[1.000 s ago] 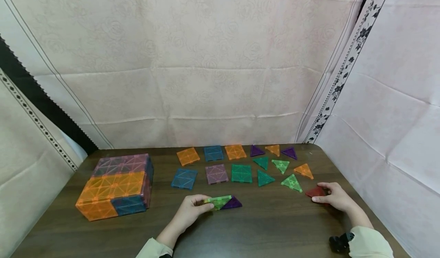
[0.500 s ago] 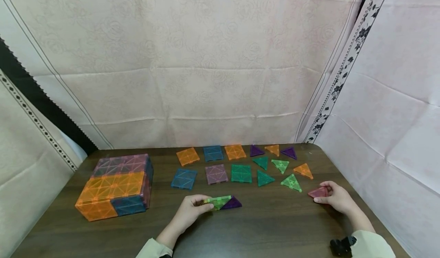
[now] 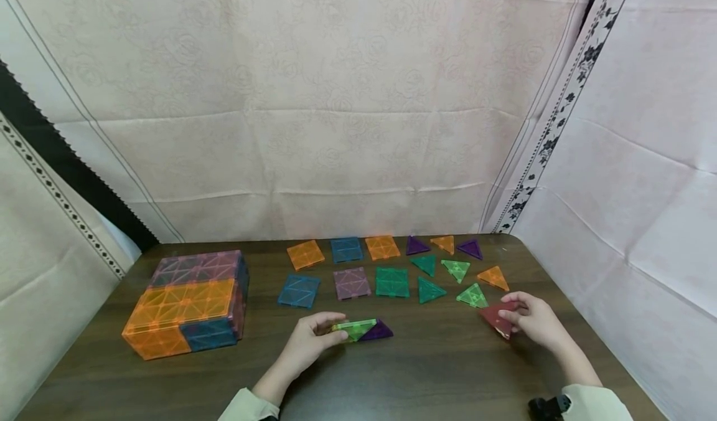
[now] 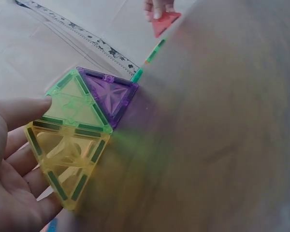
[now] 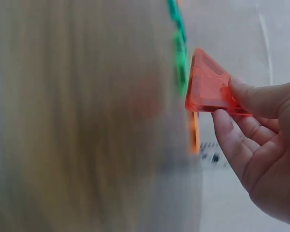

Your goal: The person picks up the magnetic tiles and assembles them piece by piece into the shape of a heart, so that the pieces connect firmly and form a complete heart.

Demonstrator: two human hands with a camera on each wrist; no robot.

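My left hand (image 3: pixel 307 340) grips a joined set of translucent magnetic triangle tiles over the front middle of the table. In the left wrist view the set shows a green triangle tile (image 4: pixel 72 101), a purple triangle tile (image 4: pixel 108 92) and a yellow triangle tile (image 4: pixel 67 150) joined edge to edge, with the thumb on the green one and fingers behind the yellow. My right hand (image 3: pixel 536 322) pinches a red triangle tile (image 3: pixel 495 317) between thumb and fingers at the right, close by a green triangle tile (image 3: pixel 473 296) on the table. Its far corner is hidden by the fingertips.
A box built of orange, blue and pink tiles (image 3: pixel 185 302) stands at the left. Square tiles, among them a green square (image 3: pixel 392 283) and a pink square (image 3: pixel 351 283), lie in rows at the back middle. Several triangles, including an orange triangle (image 3: pixel 493 277), lie right of them.
The right hand has lifted the red triangle tile, tilted it and moved slightly left. The left hand and its joined tiles stay nearly still.
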